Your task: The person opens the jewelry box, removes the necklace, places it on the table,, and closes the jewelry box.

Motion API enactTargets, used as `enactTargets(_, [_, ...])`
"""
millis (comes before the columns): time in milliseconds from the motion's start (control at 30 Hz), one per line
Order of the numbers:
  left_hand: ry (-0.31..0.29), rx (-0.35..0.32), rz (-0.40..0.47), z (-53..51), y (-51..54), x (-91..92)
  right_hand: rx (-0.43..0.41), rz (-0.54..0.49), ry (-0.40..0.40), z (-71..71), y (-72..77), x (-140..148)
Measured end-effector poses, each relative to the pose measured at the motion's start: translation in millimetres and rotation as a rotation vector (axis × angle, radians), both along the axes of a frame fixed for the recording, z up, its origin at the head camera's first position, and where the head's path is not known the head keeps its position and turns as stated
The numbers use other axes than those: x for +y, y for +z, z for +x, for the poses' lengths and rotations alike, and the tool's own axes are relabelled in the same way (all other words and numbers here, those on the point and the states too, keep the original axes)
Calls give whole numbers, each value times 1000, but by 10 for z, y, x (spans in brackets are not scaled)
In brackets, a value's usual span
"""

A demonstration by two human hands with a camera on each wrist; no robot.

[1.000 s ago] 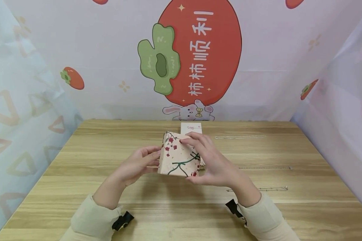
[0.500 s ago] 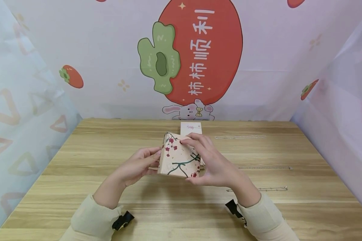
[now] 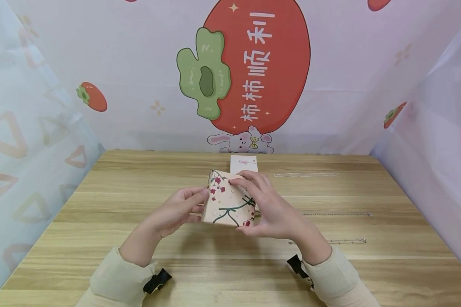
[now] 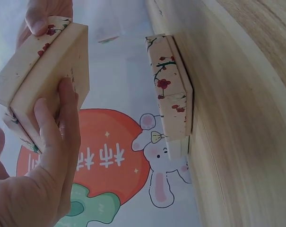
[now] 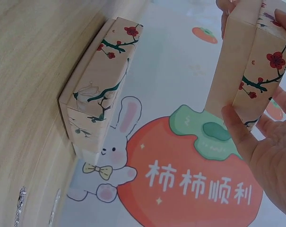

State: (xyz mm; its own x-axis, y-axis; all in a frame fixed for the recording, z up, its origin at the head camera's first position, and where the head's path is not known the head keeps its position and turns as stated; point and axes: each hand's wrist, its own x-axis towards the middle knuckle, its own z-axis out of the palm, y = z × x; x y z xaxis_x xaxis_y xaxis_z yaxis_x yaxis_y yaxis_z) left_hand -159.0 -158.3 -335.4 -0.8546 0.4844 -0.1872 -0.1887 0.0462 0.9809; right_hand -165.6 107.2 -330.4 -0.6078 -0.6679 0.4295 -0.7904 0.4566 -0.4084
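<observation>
A small cream box [image 3: 226, 202] with red blossoms and green branches is held tilted above the table by both hands. My left hand [image 3: 178, 211] grips its left side, with fingers [image 4: 50, 123] against the plain base. On the right, my right hand [image 3: 274, 213] spans the patterned lid, thumb at the near edge and fingers at the far edge. Both wrist views show a seam between lid and base; the inside is hidden. A second blossom-patterned box [image 4: 169, 90] sits on the table behind the held one, mostly covered in the head view.
A white box [image 3: 238, 163] with a pink print stands at the back of the wooden table [image 3: 138, 264]. To the right lie a thin silver chain [image 3: 306, 175], another chain [image 3: 338, 214] and a beaded chain [image 3: 347, 241], partly behind the right forearm. Printed cloth [image 3: 138, 64] encloses the back and sides.
The held box and both hands stay almost in place. My left fingers have shifted very slightly at the box's left side, and the head view has moved a little.
</observation>
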Motion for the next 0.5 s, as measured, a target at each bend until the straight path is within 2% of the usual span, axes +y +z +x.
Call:
enactTargets(200, [20, -11, 16, 10, 13, 38, 11, 11, -12, 11, 0, 0])
enactTargets(333, [48, -8, 9, 6, 18, 55, -12, -12, 2, 4, -5, 4])
enactTargets(433, [67, -5, 13, 10, 24, 65, -113, -79, 25, -21, -9, 27])
enactTargets(500, [71, -4, 18, 12, 25, 67, -224, -142, 33, -44, -15, 60])
